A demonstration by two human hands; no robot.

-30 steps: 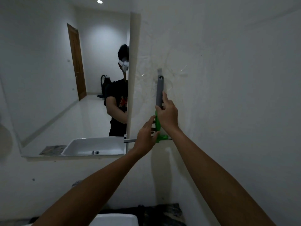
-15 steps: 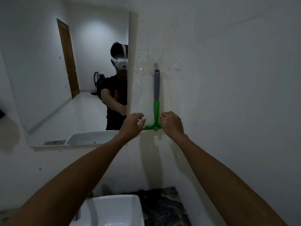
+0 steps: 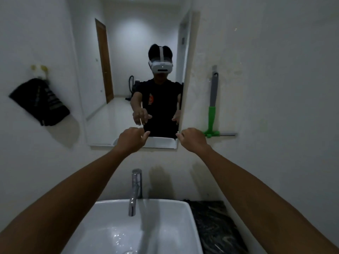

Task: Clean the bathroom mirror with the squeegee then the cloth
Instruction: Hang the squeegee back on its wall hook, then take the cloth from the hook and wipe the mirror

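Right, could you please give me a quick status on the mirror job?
Left hand and right hand hold nothing, raised before mirror. Squeegee hangs on wall, right. Cloth hangs left. Nothing in the way.

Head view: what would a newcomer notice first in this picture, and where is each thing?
First, the two bare forearms reaching forward, with the left hand and the right hand empty in front of the lower edge of the mirror. Next, the squeegee, grey and green, hanging on the wall right of the mirror, and the dark cloth hanging on the wall to its left. Below are the white sink and its faucet.
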